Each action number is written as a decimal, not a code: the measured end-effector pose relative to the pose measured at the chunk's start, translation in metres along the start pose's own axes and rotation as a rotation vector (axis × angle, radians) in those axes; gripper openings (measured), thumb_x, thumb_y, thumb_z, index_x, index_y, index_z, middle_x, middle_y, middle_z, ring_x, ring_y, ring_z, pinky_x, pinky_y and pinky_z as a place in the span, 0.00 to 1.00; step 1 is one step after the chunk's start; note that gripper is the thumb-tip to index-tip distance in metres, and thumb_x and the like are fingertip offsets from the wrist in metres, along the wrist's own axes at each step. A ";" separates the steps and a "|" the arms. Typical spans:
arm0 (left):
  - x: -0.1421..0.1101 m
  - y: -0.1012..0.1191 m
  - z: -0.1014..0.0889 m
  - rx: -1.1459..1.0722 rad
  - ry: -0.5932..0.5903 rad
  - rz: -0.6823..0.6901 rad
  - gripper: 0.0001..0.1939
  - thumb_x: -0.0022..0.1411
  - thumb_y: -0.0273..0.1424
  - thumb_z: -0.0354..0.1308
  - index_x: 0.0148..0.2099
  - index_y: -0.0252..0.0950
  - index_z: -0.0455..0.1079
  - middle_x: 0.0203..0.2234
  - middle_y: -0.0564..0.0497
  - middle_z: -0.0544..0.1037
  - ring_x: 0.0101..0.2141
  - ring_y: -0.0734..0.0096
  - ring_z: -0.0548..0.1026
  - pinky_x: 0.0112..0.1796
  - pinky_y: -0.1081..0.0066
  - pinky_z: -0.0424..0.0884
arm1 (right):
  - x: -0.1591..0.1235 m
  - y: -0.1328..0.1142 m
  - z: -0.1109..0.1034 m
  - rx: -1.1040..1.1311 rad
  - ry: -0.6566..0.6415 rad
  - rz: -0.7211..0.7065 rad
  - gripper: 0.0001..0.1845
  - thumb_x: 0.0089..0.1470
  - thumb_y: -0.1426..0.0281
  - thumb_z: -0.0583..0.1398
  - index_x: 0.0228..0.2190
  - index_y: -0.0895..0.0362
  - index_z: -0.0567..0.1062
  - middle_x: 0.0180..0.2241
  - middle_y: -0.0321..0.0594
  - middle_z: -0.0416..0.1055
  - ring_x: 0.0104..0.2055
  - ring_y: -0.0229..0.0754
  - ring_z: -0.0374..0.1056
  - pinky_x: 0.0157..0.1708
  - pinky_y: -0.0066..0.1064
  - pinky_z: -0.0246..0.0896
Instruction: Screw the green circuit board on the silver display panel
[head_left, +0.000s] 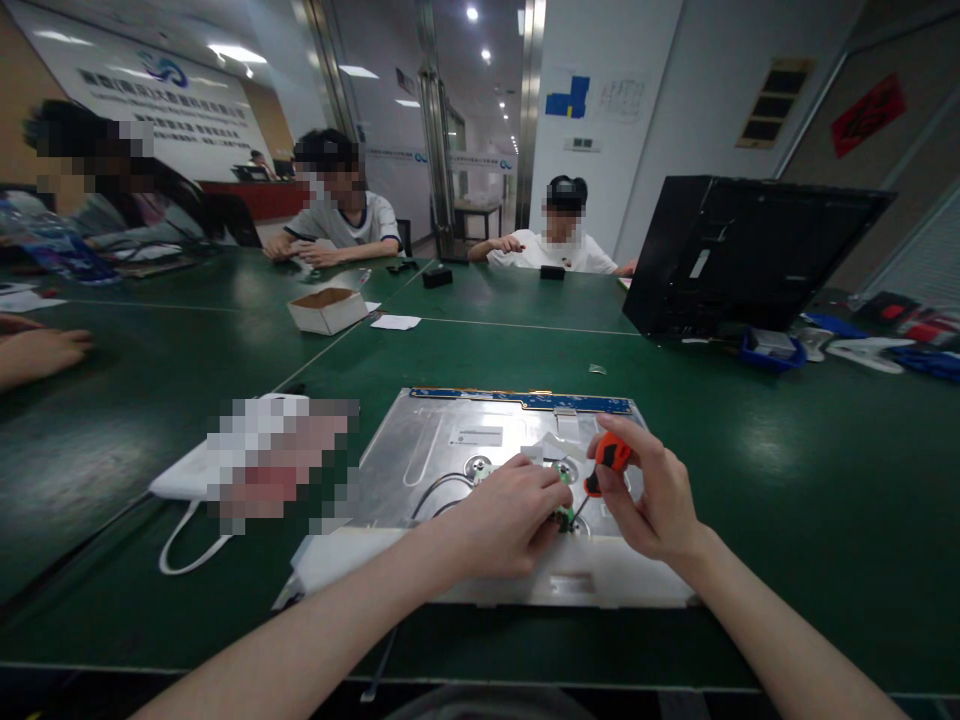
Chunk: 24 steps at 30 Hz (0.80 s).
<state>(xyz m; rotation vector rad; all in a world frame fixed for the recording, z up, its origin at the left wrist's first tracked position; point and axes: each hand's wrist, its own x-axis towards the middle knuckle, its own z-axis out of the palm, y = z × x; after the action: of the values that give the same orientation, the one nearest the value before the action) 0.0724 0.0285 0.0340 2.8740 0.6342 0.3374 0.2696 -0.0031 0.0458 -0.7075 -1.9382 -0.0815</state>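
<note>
A silver metal display panel lies flat on the green table in front of me, with a blue strip along its far edge. My right hand is closed round an orange-handled screwdriver, its tip pointing down at a small green circuit board near the panel's middle. My left hand is curled, fingers pinching that green board and holding it against the panel. Thin cables run across the metal beside my left hand.
A white device with a looped cable lies to the left of the panel. A small cardboard box and a black monitor back stand farther off. Three people sit along the far side; another person's hand rests at left.
</note>
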 end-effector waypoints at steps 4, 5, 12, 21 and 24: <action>0.000 0.000 -0.001 0.002 -0.014 -0.009 0.05 0.59 0.23 0.56 0.39 0.36 0.69 0.34 0.49 0.77 0.35 0.62 0.74 0.42 0.62 0.66 | -0.001 0.000 0.001 -0.001 0.003 0.008 0.29 0.59 0.78 0.53 0.61 0.55 0.60 0.28 0.34 0.70 0.23 0.38 0.66 0.20 0.27 0.64; 0.000 0.001 -0.002 0.000 -0.019 -0.015 0.05 0.59 0.23 0.56 0.39 0.36 0.69 0.34 0.49 0.77 0.35 0.62 0.74 0.42 0.62 0.66 | -0.001 0.000 0.001 -0.002 0.006 0.008 0.29 0.59 0.78 0.53 0.61 0.55 0.60 0.28 0.35 0.70 0.23 0.38 0.66 0.20 0.27 0.64; 0.002 0.003 -0.005 -0.009 -0.052 -0.033 0.04 0.60 0.23 0.56 0.33 0.36 0.67 0.31 0.49 0.76 0.33 0.63 0.73 0.40 0.63 0.66 | 0.000 -0.001 0.000 -0.012 0.007 0.013 0.29 0.60 0.78 0.53 0.61 0.55 0.61 0.28 0.34 0.69 0.22 0.36 0.65 0.20 0.26 0.64; 0.001 0.004 -0.002 -0.038 -0.024 -0.075 0.05 0.57 0.21 0.55 0.33 0.36 0.68 0.30 0.49 0.76 0.33 0.64 0.73 0.42 0.61 0.67 | -0.001 -0.001 0.004 -0.075 0.054 0.012 0.28 0.61 0.75 0.55 0.62 0.53 0.58 0.26 0.30 0.65 0.19 0.35 0.62 0.16 0.24 0.61; 0.001 0.004 -0.001 -0.072 -0.018 -0.085 0.05 0.56 0.21 0.55 0.32 0.36 0.67 0.30 0.49 0.76 0.33 0.64 0.73 0.40 0.61 0.67 | -0.001 -0.002 0.004 -0.082 0.050 0.016 0.27 0.61 0.75 0.55 0.61 0.52 0.59 0.24 0.29 0.64 0.19 0.35 0.62 0.16 0.25 0.60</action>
<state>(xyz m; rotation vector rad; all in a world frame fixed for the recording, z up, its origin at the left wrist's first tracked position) 0.0751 0.0255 0.0364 2.7688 0.7226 0.3147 0.2656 -0.0034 0.0439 -0.7681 -1.8893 -0.1679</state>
